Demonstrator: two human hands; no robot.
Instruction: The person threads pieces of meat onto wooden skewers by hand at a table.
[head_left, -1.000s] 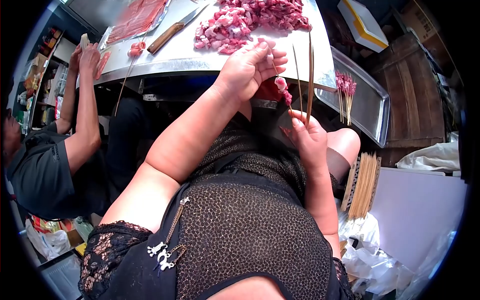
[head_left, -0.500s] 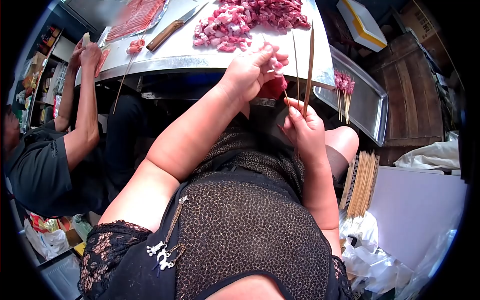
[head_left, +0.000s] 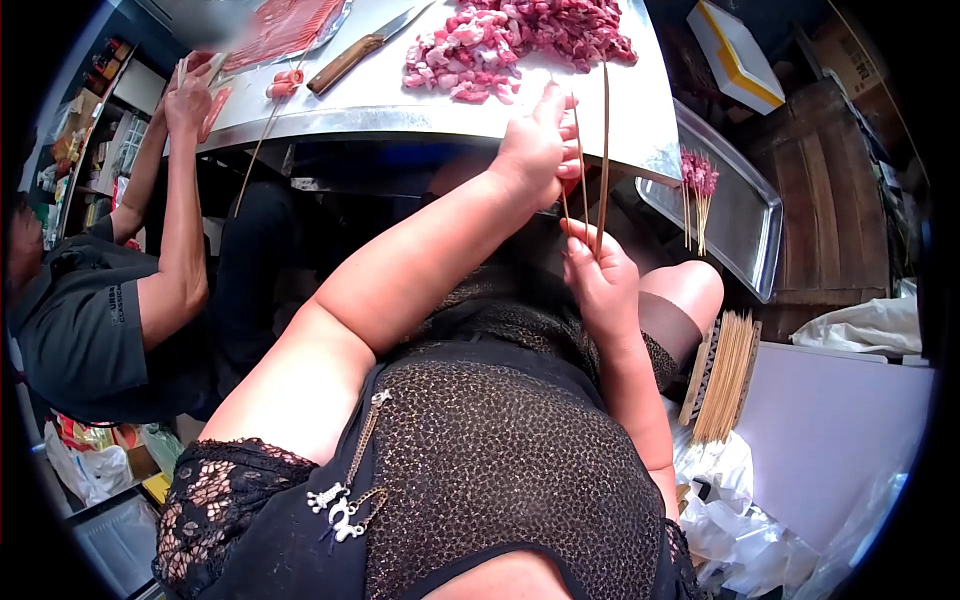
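My left hand is closed at the table's front edge, its fingers wrapped round meat on a thin skewer. Only a bit of red meat shows below the fingers; the rest is hidden. Lower and to the right, my right hand pinches the lower ends of several wooden skewers, which point up and away from me. Beyond my left hand, a heap of cut raw meat lies on the white table, paler pieces at its near left.
A knife and rolled meat on a skewer lie left of the heap. At right, meat skewers rest on a metal tray, with bundled bare skewers below. A co-worker's hands work at far left.
My left hand has moved slightly right and down, and its fingers now cover the meat seen earlier. My right hand has dropped a little. The view has shifted slightly.
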